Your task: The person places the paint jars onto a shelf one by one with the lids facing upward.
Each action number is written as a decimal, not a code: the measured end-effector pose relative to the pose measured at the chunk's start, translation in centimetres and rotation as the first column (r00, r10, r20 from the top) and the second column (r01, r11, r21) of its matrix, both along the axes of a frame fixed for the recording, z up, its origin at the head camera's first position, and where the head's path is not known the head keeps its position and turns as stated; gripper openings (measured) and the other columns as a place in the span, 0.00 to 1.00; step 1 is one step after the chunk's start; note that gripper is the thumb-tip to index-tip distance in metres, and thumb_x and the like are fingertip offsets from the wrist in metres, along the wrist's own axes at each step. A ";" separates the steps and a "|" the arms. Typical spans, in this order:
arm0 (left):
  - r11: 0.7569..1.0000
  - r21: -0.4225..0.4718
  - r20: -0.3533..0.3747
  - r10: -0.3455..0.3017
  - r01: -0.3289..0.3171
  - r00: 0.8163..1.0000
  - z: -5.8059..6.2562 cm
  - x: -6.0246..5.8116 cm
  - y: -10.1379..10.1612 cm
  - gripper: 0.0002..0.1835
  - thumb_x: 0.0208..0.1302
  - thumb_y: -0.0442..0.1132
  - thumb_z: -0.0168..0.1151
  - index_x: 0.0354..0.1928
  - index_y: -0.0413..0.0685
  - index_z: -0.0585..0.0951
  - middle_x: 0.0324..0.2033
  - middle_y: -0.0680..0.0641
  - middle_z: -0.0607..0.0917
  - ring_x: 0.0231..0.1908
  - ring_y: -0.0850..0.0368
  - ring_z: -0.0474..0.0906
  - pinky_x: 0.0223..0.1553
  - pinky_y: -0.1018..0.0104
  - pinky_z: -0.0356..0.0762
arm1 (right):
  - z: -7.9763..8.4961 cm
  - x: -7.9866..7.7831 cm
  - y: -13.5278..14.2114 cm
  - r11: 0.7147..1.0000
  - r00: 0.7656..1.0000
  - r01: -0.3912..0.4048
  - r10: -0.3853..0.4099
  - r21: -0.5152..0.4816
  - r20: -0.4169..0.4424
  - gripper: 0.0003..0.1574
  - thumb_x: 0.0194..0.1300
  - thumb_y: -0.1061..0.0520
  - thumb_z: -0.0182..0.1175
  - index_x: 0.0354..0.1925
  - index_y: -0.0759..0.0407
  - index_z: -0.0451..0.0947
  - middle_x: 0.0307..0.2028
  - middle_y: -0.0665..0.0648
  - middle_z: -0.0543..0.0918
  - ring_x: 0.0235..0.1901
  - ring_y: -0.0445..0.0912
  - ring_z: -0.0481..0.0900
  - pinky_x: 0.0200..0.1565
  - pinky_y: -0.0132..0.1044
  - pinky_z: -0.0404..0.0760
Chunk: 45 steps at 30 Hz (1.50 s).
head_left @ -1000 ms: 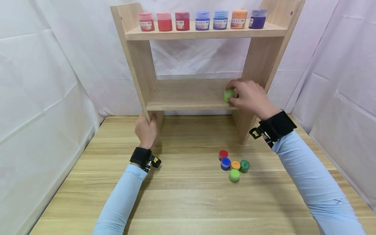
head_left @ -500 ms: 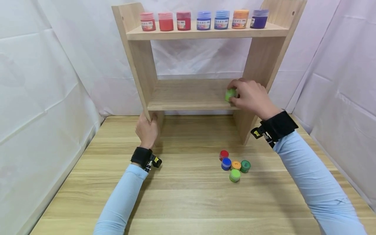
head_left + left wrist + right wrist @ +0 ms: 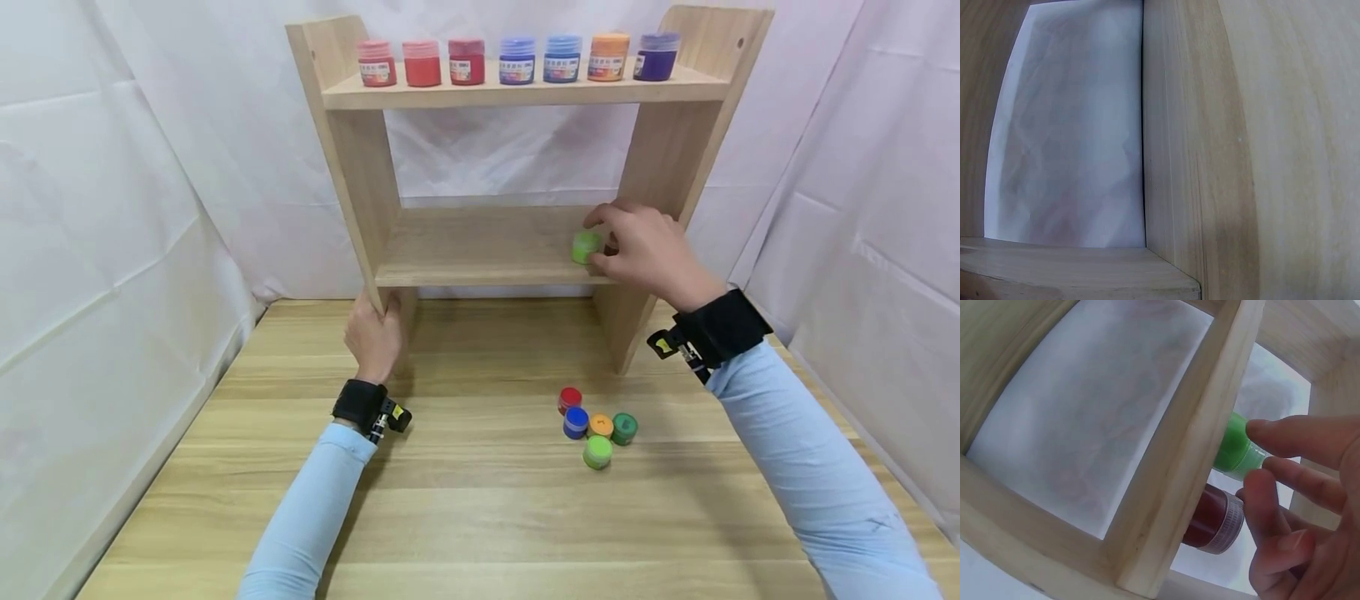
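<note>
A light green paint jar (image 3: 585, 248) stands upright at the right end of the middle board (image 3: 480, 242) of a wooden shelf. Around it, my right hand (image 3: 651, 252) has its fingers spread, index finger raised above the lid and thumb close to its front side. In the right wrist view, a dark red-brown jar (image 3: 1213, 519) stands beside the green one, under the curled lower fingers. My left hand (image 3: 373, 340) grips the lower part of the shelf's left side panel (image 3: 347, 179); the left wrist view shows only wood and white cloth, with the hand out of sight.
Several paint jars, among them a red one (image 3: 467, 62) and an orange one (image 3: 608, 57), line the top board. Below on the table, small jars in red (image 3: 570, 400), blue (image 3: 576, 422), orange (image 3: 600, 426), dark green (image 3: 624, 428) and light green (image 3: 597, 452) cluster together.
The fingers of my right hand have loosened and parted from the light green jar, which stays on the middle board. My left hand keeps its grip on the side panel.
</note>
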<state>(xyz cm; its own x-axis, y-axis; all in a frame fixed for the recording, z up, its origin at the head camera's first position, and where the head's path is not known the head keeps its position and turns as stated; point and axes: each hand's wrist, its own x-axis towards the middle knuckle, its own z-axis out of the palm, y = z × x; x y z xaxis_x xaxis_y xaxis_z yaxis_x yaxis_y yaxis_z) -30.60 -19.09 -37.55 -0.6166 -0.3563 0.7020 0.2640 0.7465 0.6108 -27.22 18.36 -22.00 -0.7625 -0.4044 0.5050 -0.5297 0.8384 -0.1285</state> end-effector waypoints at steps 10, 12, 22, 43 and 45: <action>1.000 0.010 -0.001 -0.005 0.005 1.000 -0.1 0.0 0.0 0.08 0.63 0.46 0.58 0.34 0.48 0.77 0.24 0.50 0.76 0.25 0.52 0.72 0.21 0.55 0.62 | -2.0 2.1 0.9 0.993 0.970 -0.074 0.051 -0.088 -0.237 0.07 0.61 0.55 0.57 0.34 0.57 0.78 0.26 0.50 0.75 0.24 0.42 0.71 0.25 0.36 0.68; 1.000 0.006 -0.005 -0.005 0.005 1.000 0.0 -0.1 0.0 0.08 0.63 0.45 0.57 0.33 0.49 0.76 0.24 0.50 0.75 0.24 0.52 0.71 0.21 0.56 0.62 | -2.6 2.6 1.0 0.993 0.963 -0.082 0.058 -0.080 -0.262 0.05 0.61 0.55 0.57 0.31 0.55 0.78 0.21 0.47 0.73 0.20 0.41 0.67 0.22 0.35 0.63; 1.000 0.003 0.001 -0.009 0.009 1.000 0.0 -0.1 -0.1 0.10 0.63 0.46 0.57 0.30 0.49 0.74 0.23 0.50 0.75 0.25 0.53 0.71 0.23 0.56 0.63 | -7.0 4.4 1.1 0.983 0.980 -0.174 0.167 0.051 0.111 0.06 0.61 0.52 0.61 0.35 0.52 0.81 0.19 0.43 0.73 0.17 0.37 0.68 0.21 0.34 0.69; 1.000 -0.002 0.008 -0.003 0.003 1.000 -0.1 0.1 0.3 0.10 0.63 0.45 0.58 0.34 0.45 0.77 0.24 0.48 0.76 0.26 0.50 0.73 0.24 0.53 0.65 | -14.9 2.1 1.8 0.962 0.744 -0.229 0.273 -0.152 0.609 0.13 0.65 0.55 0.60 0.44 0.61 0.79 0.25 0.56 0.80 0.17 0.46 0.77 0.23 0.36 0.76; 1.000 -0.006 0.008 -0.001 0.001 1.000 -0.1 0.1 0.2 0.10 0.63 0.45 0.58 0.34 0.45 0.78 0.26 0.48 0.77 0.27 0.51 0.74 0.25 0.53 0.66 | -15.1 2.0 1.6 0.959 0.719 -0.229 0.282 -0.166 0.635 0.15 0.65 0.53 0.60 0.45 0.61 0.79 0.25 0.56 0.80 0.18 0.47 0.77 0.23 0.36 0.76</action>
<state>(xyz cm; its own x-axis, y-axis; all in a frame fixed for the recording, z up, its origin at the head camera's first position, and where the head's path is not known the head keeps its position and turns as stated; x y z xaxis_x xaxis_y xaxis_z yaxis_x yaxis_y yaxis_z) -30.47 -18.93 -37.61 -0.6223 -0.3516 0.6994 0.2601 0.7498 0.6084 -25.18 19.94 -37.08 -0.7873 -0.6155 -0.0360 -0.4884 0.6583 -0.5727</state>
